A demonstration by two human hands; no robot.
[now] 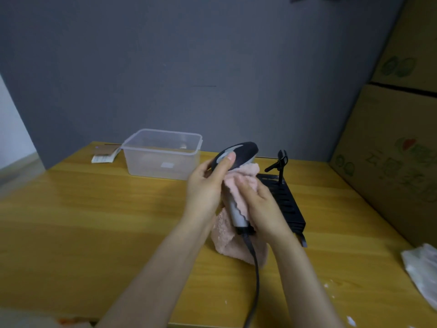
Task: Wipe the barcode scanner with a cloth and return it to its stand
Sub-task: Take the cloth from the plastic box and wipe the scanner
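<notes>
A barcode scanner [243, 152] with a black head and grey handle is held up over the middle of the wooden table [94, 221]. My left hand [208, 183] grips it just below the head, thumb on the grey top. My right hand [262, 204] presses a pink cloth [238, 245] against the handle from the right; the cloth hangs down to the table. The scanner's dark cable [256, 280] runs toward me. The black stand [281, 166], with its upright holder on a slotted base, sits empty just right of my hands.
A clear plastic tub [163, 155] stands at the back, with papers [104, 156] to its left. Cardboard boxes [397, 150] wall off the right side. A crumpled white plastic bag [423, 273] lies at the right edge. A grey wall [189, 67] closes the back.
</notes>
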